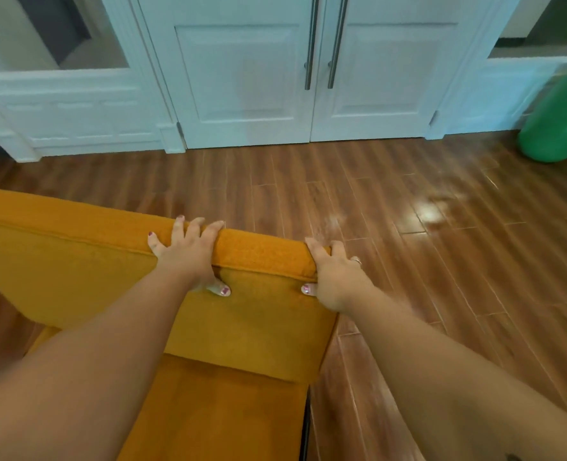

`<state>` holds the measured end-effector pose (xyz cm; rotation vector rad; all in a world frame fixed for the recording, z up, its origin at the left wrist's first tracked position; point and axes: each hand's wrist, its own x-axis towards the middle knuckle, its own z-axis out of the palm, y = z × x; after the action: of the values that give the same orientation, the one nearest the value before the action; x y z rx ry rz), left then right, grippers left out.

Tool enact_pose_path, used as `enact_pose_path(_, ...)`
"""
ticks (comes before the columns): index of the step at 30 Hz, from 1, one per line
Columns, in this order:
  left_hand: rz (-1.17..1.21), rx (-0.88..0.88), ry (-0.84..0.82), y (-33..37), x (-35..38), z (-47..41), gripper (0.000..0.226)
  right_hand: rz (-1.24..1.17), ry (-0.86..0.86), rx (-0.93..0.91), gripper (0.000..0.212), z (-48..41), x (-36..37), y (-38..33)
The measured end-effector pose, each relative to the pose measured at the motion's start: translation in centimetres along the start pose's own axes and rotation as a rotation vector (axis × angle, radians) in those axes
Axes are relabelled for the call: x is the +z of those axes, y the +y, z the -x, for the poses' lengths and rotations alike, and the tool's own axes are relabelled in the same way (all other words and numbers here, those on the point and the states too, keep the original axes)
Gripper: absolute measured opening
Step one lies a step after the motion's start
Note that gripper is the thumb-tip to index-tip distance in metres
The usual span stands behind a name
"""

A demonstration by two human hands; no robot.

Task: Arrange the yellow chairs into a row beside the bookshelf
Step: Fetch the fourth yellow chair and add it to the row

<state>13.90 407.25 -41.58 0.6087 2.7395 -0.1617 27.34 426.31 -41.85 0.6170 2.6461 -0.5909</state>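
The left hand (189, 252) curls over the top edge of the chair (75, 271) back, thumb on its near face. The right hand (337, 277) grips the back's corner, at the left hand's 3 o'clock. The chair stands at 7 o'clock on the floor (441, 261), doors (242, 78) at 12, a green pot (554, 128) at 2.
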Motion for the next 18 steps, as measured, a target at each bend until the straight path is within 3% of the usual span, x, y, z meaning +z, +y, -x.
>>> enact_pose_path(8,0.014,-0.148,-0.036,1.2,-0.8,-0.7,0.13,0.008,-0.02,-0.089,0.083,-1.4,-0.9,0.4)
enact_pose_path(18,-0.015,-0.204,-0.036,1.2,-1.1,-2.8,0.131,0.009,-0.004,-0.138,0.083,-3.6,-2.0,0.3)
